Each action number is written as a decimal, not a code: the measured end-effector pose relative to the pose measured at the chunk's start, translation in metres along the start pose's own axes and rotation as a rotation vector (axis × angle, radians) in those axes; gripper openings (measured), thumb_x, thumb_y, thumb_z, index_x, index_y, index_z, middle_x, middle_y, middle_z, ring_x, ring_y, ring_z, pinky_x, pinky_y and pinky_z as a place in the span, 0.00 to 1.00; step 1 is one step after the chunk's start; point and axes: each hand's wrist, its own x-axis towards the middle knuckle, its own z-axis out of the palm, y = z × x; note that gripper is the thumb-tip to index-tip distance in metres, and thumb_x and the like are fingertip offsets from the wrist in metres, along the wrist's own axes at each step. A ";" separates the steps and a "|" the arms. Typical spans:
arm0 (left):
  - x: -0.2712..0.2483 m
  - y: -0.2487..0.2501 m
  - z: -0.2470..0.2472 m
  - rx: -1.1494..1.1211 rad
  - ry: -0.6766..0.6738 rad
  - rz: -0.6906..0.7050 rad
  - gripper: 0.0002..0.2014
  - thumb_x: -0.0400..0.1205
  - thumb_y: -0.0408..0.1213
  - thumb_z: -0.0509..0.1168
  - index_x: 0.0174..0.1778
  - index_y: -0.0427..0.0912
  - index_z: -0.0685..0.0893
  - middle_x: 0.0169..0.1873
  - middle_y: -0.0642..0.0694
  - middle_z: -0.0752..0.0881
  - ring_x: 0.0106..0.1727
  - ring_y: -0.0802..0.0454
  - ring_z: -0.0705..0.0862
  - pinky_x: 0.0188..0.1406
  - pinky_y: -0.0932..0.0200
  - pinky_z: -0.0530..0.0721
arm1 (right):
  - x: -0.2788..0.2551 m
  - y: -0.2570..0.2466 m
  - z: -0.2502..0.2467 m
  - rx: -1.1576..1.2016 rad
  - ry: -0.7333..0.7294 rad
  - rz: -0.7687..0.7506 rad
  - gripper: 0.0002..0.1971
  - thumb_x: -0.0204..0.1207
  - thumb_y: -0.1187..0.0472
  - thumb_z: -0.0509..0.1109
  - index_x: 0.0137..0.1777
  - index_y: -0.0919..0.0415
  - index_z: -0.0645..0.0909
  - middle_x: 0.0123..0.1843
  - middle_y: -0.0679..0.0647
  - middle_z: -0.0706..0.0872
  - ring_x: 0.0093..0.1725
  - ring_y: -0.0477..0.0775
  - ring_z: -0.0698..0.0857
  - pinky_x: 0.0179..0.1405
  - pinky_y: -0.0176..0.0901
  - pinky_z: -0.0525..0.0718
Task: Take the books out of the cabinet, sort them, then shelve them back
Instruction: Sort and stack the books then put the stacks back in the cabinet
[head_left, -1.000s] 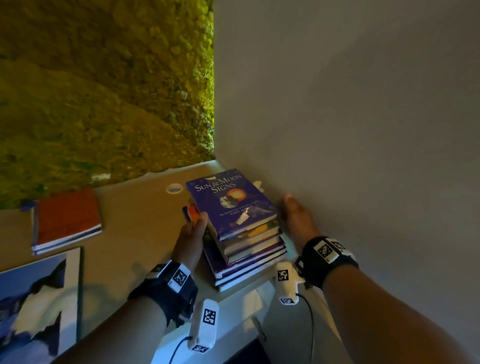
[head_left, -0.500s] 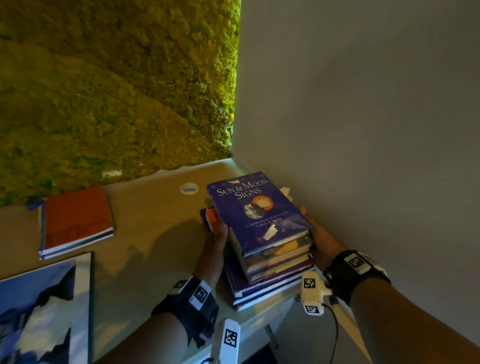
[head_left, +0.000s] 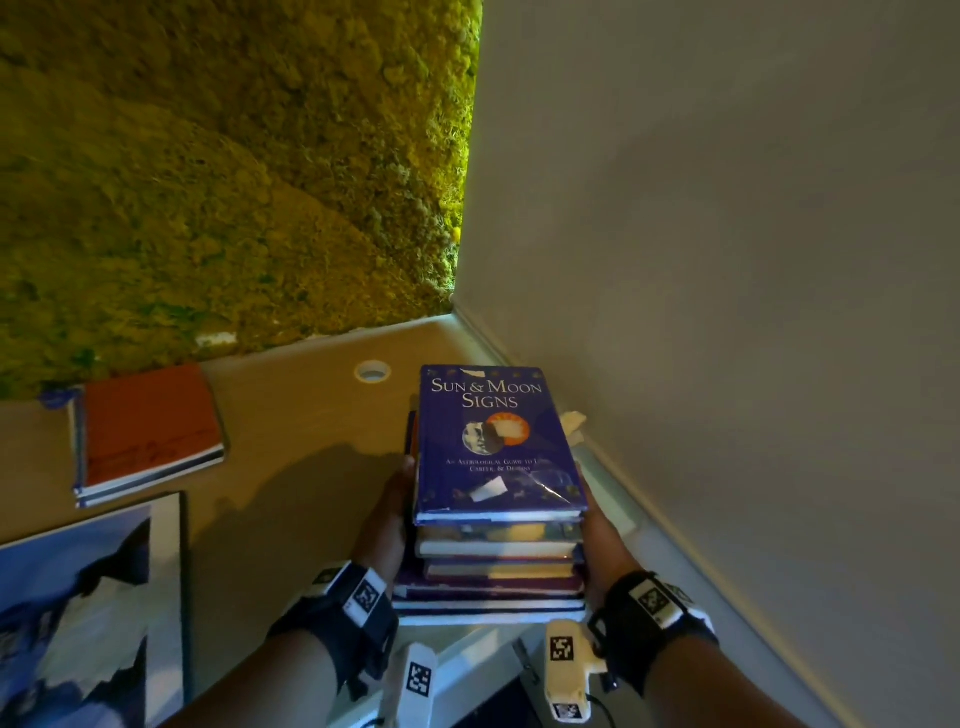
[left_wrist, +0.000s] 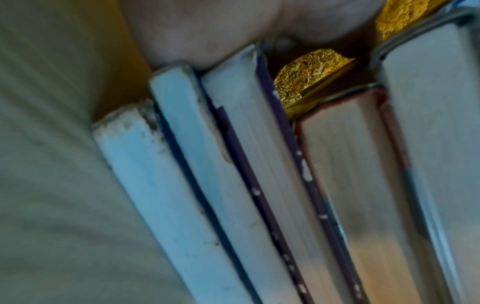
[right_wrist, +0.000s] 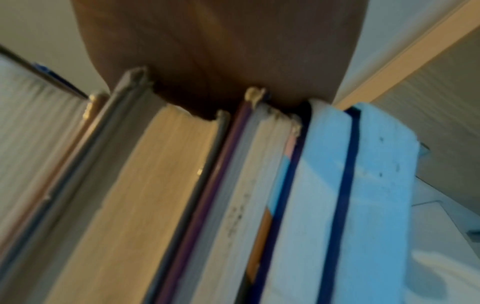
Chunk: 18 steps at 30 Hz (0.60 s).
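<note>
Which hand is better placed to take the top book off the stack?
Left, probably. The left hand lies against the stack's open side with bare desk beside it; the right hand is wedged between stack and wall.

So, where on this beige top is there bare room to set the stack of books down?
Free patch: the beige desk top between the orange-covered book, the round cable hole and the stack of books. Crowded: the right corner by the grey wall, and the blue-and-white picture front-left.

Stack of books (head_left: 493, 561) lies flat near the wall corner — purple "Sun & Moon Signs" (head_left: 493, 441) on top.
</note>
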 end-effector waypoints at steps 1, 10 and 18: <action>-0.012 0.000 0.001 0.009 -0.013 0.020 0.38 0.76 0.73 0.63 0.68 0.46 0.87 0.64 0.36 0.89 0.63 0.36 0.88 0.68 0.33 0.82 | -0.004 0.007 -0.003 0.006 0.005 0.012 0.21 0.88 0.42 0.60 0.40 0.56 0.79 0.13 0.51 0.78 0.11 0.46 0.79 0.13 0.31 0.75; -0.138 -0.046 0.004 0.039 0.115 0.309 0.25 0.80 0.65 0.66 0.63 0.51 0.89 0.58 0.48 0.92 0.59 0.51 0.91 0.64 0.52 0.86 | -0.034 0.092 -0.069 0.018 -0.183 0.073 0.35 0.82 0.27 0.55 0.54 0.55 0.93 0.49 0.63 0.95 0.43 0.66 0.94 0.51 0.63 0.91; -0.281 -0.085 0.033 -0.062 -0.015 0.147 0.23 0.85 0.62 0.59 0.68 0.55 0.86 0.63 0.35 0.89 0.59 0.29 0.88 0.61 0.26 0.84 | -0.109 0.155 -0.127 -0.011 -0.317 0.060 0.41 0.72 0.22 0.65 0.66 0.57 0.89 0.62 0.67 0.91 0.62 0.73 0.90 0.67 0.77 0.83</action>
